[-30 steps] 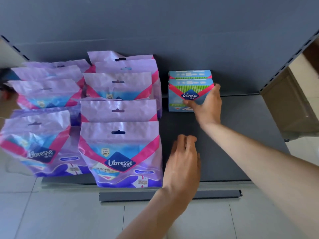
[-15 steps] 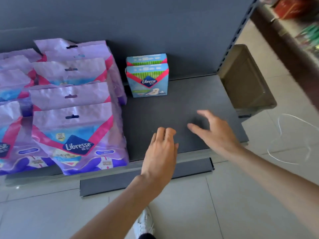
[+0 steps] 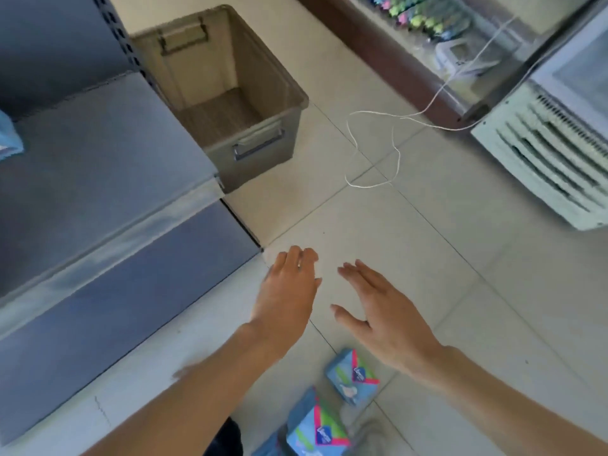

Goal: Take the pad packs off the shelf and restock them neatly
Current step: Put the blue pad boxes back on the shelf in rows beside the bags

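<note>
Hands splayed, empty: left hand (image 3: 286,301) just off shelf corner (image 3: 240,241) (right hand (image 3: 388,320) near pad packs (image 3: 352,376))

A brown bin (image 3: 227,169) and white cord (image 3: 365,186) lie on pale tiles (image 3: 444,241).

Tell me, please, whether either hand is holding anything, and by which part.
Nothing is held: the left hand and right hand are both open and empty.

Blue pack (image 3: 9,139) half off-frame
</note>
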